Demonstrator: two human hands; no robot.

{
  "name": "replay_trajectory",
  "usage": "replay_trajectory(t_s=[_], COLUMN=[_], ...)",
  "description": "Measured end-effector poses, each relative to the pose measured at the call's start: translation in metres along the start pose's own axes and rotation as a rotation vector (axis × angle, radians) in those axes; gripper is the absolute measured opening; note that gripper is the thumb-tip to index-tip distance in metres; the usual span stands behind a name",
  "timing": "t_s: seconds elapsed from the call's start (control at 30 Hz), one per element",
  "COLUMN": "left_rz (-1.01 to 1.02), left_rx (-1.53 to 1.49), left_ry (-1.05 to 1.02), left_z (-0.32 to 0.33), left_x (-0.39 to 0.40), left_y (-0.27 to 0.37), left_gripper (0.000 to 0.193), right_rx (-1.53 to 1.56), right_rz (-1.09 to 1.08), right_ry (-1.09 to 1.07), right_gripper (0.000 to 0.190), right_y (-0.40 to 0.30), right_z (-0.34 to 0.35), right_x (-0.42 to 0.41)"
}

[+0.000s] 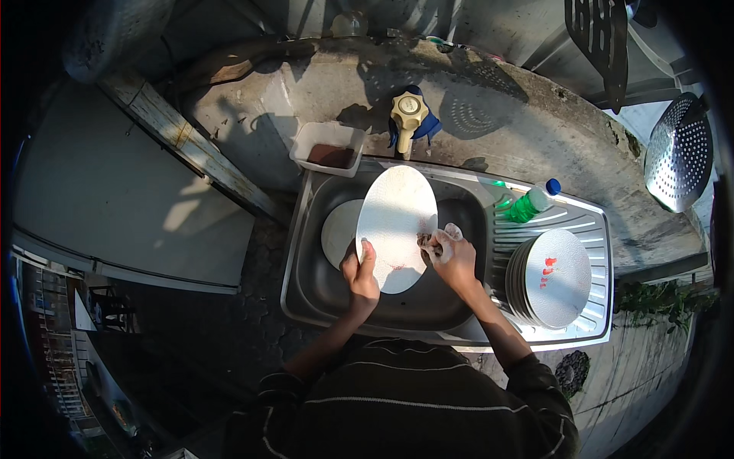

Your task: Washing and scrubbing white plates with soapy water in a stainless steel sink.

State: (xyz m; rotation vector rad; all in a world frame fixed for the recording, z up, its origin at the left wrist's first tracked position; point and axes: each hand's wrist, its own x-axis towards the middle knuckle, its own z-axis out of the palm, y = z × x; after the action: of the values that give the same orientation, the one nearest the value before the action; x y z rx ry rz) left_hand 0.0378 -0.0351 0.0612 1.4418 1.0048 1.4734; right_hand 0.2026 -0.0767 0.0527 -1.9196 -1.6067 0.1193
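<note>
Over the basin of a steel sink [395,312], my left hand [361,272] grips the lower left rim of a white plate [395,218], which is held tilted. Pressed to the plate's right side is a dark scrubber [427,242], pinched in my right hand [453,255], whose fingers carry white suds. Reddish marks show on the plate near the scrubber and lower down. Another white plate [338,229] lies in the basin, partly hidden behind the held one. A stack of white plates [557,278] stands on the ribbed drainboard, the top one with red marks.
Behind the basin stand a beige tap [408,117] with a blue cloth [429,125] and a white plastic tub [330,148] with brown contents. A green bottle [524,206] with a blue cap lies on the drainboard. A perforated skimmer [679,152] and a slotted turner [602,51] hang at the right.
</note>
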Motion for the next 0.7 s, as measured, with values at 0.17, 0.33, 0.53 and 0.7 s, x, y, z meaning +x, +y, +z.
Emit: replay_trajectory(t_s=[0.17, 0.33, 0.53, 0.7], left_rz=[-0.061, -0.24, -0.229, 0.038], left_rx=[-0.038, -0.311, -0.237, 0.056], left_ry=[-0.045, -0.03, -0.047, -0.085], left_z=[-0.005, -0.008, -0.006, -0.008], left_x=[-0.002, 0.004, 0.005, -0.002], left_y=[-0.002, 0.003, 0.005, 0.005], left_gripper=[0.028, 0.026, 0.032, 0.031], right_rx=[0.058, 0.094, 0.112, 0.058], right_rz=[-0.173, -0.152, -0.043, -0.016], right_ry=[0.045, 0.064, 0.102, 0.214], right_gripper=[0.011, 0.013, 0.01, 0.018], right_y=[-0.019, -0.022, -0.003, 0.021], right_z=[-0.002, -0.003, -0.009, -0.01], right_x=[-0.013, -0.016, -0.005, 0.023])
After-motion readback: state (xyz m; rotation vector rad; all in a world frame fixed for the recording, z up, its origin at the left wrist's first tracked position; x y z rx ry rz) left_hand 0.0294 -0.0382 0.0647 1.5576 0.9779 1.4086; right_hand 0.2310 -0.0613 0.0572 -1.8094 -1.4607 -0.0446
